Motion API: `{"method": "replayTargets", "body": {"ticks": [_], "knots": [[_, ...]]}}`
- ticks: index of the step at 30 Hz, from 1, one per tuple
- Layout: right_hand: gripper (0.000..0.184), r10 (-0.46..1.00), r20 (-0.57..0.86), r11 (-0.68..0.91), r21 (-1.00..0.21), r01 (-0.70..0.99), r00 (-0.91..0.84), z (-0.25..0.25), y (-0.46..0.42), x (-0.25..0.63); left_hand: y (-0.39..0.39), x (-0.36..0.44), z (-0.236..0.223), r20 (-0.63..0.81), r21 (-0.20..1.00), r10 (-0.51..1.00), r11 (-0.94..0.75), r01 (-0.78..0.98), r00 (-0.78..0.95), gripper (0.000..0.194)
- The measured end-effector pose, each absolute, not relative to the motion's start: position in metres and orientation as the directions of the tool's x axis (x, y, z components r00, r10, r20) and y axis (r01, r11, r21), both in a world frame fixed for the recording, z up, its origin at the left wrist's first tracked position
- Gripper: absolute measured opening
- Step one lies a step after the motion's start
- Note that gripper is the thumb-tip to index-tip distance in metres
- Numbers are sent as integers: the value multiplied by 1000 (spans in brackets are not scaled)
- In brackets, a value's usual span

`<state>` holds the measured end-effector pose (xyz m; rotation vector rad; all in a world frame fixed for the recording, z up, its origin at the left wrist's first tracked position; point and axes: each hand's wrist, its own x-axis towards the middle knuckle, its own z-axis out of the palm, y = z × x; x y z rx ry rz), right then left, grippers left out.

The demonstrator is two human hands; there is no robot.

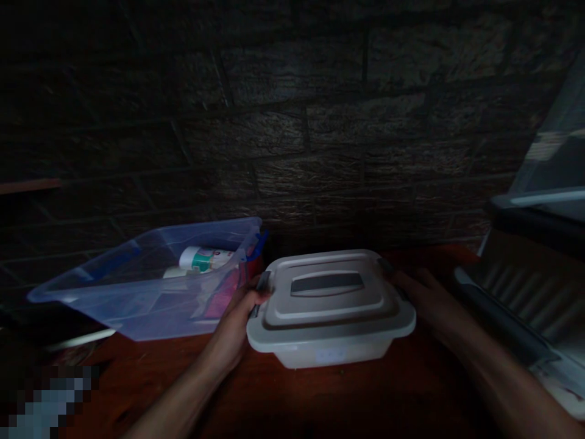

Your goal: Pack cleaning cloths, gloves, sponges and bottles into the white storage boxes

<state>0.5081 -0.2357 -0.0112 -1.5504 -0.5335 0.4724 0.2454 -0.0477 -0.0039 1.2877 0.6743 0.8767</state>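
The left hand holds the near-left end of the lidded box at its dark latch, thumb on top; the right hand grips the opposite end, its fingertips lost in shadow. The box sits between both grips, above the brown tabletop. Just beyond the left grip stands a translucent bluish bin holding a white bottle.
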Motion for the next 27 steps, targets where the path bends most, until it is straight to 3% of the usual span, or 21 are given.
{"method": "replayTargets", "body": {"ticks": [11, 18, 23, 27], "knots": [[31, 699, -34, 97, -985, -142, 714, -16, -239, 503, -51, 250, -1, 11, 984, 868, 80, -162, 497, 15], [28, 695, -40, 137, -973, -186, 718, -15, -238, 501, -58, 251, 0, -59, 940, 838, 230, -253, 542, 23], [35, 734, -130, 59, -966, -253, 667, -24, -236, 499, -48, 250, -20, -114, 956, 861, 230, -180, 496, 28], [38, 697, -113, 20, -984, -177, 708, -29, -234, 498, -40, 251, -33, -77, 961, 868, 195, -194, 491, 26]]}}
